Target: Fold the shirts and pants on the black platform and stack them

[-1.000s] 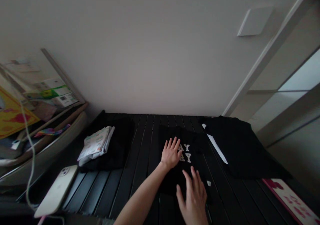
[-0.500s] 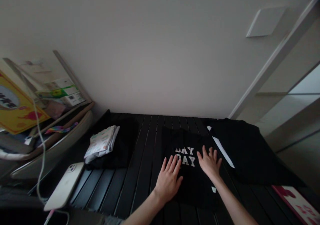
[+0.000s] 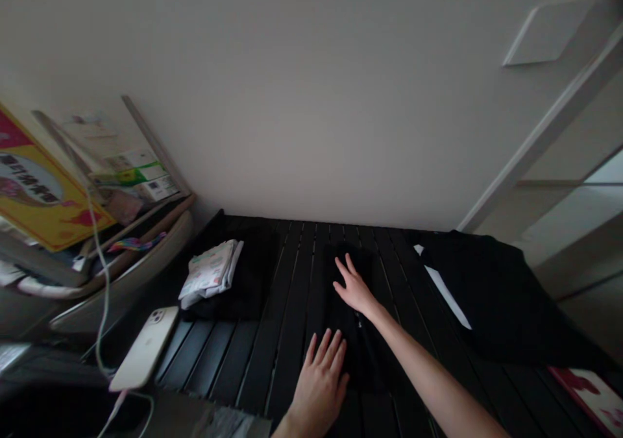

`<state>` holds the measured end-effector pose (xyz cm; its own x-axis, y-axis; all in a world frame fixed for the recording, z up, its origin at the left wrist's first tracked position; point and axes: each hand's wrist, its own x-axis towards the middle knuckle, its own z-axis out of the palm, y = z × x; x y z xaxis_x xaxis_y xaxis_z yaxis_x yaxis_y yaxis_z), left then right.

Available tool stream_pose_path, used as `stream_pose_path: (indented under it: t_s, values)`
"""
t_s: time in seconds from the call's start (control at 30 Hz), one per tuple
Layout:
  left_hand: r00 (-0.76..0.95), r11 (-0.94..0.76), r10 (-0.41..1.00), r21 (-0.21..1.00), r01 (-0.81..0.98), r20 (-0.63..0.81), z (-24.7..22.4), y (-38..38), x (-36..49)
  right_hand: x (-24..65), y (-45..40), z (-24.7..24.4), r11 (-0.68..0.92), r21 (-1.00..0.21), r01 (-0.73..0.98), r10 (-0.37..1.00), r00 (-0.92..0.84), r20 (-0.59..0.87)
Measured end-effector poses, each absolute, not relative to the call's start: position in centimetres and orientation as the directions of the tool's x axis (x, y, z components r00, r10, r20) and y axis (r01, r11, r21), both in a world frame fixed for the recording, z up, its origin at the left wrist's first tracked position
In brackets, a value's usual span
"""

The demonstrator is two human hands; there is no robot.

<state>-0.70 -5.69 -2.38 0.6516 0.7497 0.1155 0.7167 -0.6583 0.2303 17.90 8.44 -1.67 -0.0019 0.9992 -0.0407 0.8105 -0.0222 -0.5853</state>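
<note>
Middle garment (image 3: 337, 311) black; slatted surface (image 3: 286, 295) black. Right garment (image 3: 491, 298) black, white strip (image 3: 448, 296) at edge. Phone (image 3: 145, 350) off-white; folded cloth (image 3: 209, 271) pale, faintly printed.

The middle garment (image 3: 341, 313) looks matt cloth, the slatted tabletop (image 3: 260, 353) smooth with faint sheen.

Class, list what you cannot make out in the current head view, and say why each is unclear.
All in the head view:
Parts of the dark cloth: hidden by the left hand and right hand; its outline blends into the black slats.
Phone front: hidden, back facing up.
Red-and-white panel: cut off by the right edge.
Yellow board: cut off by the left edge.
Small print on the green-and-white packets: too small, blurred.
</note>
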Motion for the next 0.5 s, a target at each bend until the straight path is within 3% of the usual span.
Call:
stream_pose_path:
  t_s: [0.1,0.23,0.4,0.5]
  values:
    - [0.660,-0.671,0.740,0.199,0.714,0.128,-2.2,-6.0,-1.5,17.9,7.8,-2.1,0.016,-0.612,0.791,0.993,-0.086,-0.084]
    - [0.687,-0.701,0.713,0.154,0.697,0.136,-1.8,-6.3,-2.6,20.0,4.1,-2.6,0.028,-0.605,0.796,1.000,-0.021,0.019]
    - [0.704,-0.720,0.694,0.150,0.678,0.150,-1.7,-6.2,-3.4,21.9,-2.3,-3.2,-0.111,-0.404,0.908,0.992,0.079,-0.097]
    - [0.707,-0.730,0.683,0.174,0.660,0.184,-1.8,-6.0,-3.4,21.3,-5.0,-2.1,-0.077,-0.333,0.940,0.994,0.047,-0.098]
